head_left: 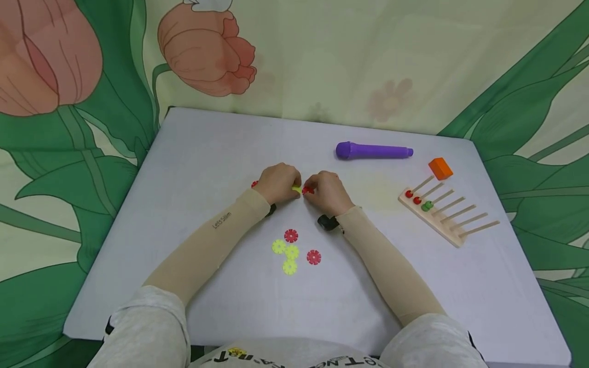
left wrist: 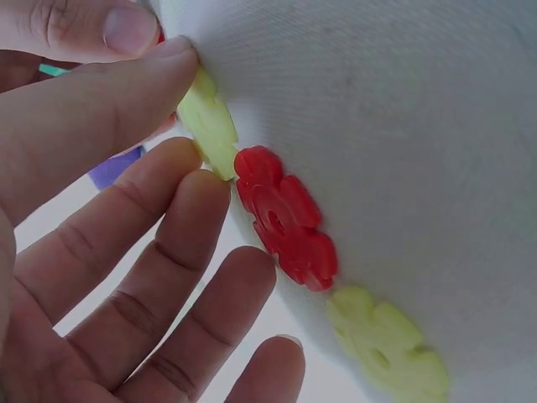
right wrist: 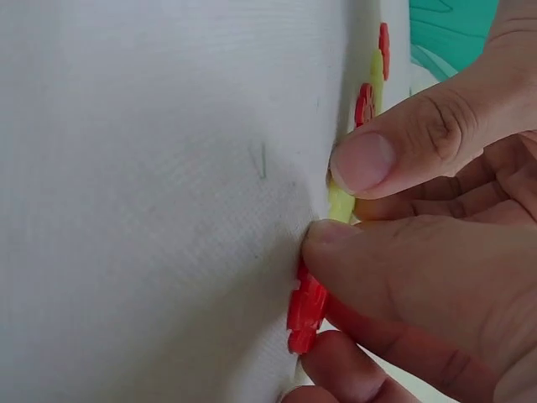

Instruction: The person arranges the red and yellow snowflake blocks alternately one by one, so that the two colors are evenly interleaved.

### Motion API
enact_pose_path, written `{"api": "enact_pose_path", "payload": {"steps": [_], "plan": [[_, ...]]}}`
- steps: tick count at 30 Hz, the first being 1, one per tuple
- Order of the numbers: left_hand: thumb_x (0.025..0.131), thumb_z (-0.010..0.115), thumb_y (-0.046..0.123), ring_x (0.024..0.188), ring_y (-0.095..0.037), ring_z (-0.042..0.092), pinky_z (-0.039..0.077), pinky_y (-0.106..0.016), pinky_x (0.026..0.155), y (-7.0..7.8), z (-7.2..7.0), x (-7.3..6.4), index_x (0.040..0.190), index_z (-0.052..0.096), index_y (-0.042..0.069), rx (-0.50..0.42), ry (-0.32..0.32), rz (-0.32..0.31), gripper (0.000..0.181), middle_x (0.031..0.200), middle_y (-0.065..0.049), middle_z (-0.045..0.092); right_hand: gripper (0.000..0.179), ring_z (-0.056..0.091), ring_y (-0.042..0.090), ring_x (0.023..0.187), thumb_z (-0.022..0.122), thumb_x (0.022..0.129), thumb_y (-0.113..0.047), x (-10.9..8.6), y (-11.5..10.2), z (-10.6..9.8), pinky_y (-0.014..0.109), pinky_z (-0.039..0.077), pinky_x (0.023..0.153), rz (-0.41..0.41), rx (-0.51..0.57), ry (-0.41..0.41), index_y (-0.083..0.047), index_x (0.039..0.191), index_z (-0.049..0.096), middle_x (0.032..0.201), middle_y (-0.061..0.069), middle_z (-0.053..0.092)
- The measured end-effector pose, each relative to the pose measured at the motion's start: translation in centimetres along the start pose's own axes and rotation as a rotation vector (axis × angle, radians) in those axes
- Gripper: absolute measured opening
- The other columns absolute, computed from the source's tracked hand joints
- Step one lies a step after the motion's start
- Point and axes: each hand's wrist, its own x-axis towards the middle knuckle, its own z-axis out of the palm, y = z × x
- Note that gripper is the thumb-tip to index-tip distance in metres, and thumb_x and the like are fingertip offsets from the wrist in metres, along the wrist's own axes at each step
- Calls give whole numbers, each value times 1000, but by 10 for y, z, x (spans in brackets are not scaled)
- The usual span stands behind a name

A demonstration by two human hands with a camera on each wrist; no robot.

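Observation:
Low over the white table, my left hand pinches a yellow notched, flower-shaped disc between thumb and fingers. A red disc and another yellow disc follow it in a row; a red one shows left of the hand. My right hand, close beside the left, pinches a red disc by its edge. That disc meets or nearly meets the yellow one; the thumbs hide the join. Nearer the body lie loose red discs and yellow discs.
A purple toy microphone lies behind the right hand. Farther right are an orange block and a wooden peg board with slanting pegs and a few red and green beads. A flowered cloth hangs behind the table.

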Motion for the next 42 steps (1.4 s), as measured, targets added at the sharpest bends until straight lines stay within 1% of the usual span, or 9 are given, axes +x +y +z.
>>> {"api": "enact_pose_path", "payload": {"steps": [10,13,20,22,25,29,32,37,42], "plan": [[90,81,27,99,-23,69,62,-39,78,5,1,3,113,78,10,73,-18,6,29,112,-6,77,29,62,27,94,75,91,-13,-6,7,0,39,51,85,29,41,18,-4,119,75,112,13,71],[90,79,25,101,-25,67,62,-40,79,6,2,6,115,78,10,91,-18,19,29,113,-6,76,26,62,26,93,74,92,-13,-15,5,0,39,52,84,54,87,38,-5,117,74,113,11,71],[91,77,27,105,-25,63,59,-40,83,9,2,12,120,75,10,73,-35,52,34,113,-7,75,2,64,15,77,72,94,-11,-51,-11,9,30,54,74,-49,167,-20,-10,93,73,85,2,73],[91,77,27,105,-25,63,59,-40,83,10,2,14,120,76,10,63,-30,64,33,111,-7,75,5,62,11,70,72,94,-13,-62,-17,16,26,52,69,-81,133,-52,-12,88,72,76,-2,70],[92,76,25,104,-25,62,59,-39,82,11,1,17,117,77,11,52,-25,77,28,107,-6,75,14,58,10,63,76,92,-24,-76,-29,27,27,48,63,-138,-8,-47,-12,86,73,67,-4,67],[92,76,22,103,-25,61,58,-39,81,11,2,19,115,78,13,46,-28,74,25,105,-5,75,35,59,14,63,83,84,-48,-91,-45,40,33,47,63,-206,-241,31,-14,86,74,68,-5,70],[92,76,22,103,-25,62,58,-39,80,12,4,19,115,78,14,39,-29,73,24,106,-5,75,43,60,16,66,89,75,-54,-98,-52,45,35,46,64,-213,-328,53,-15,85,73,74,-7,72],[93,76,22,103,-24,62,58,-39,81,13,8,19,114,79,14,38,-39,66,22,107,-4,75,35,59,17,68,92,75,-42,-103,-54,45,34,47,63,-211,-370,14,-15,86,73,75,-6,71],[94,76,22,102,-23,62,58,-38,82,14,13,21,113,79,14,33,-52,64,21,106,-5,75,25,55,18,72,90,76,-28,-110,-49,41,32,49,63,-204,-316,-24,-12,90,77,80,-1,73]]}}
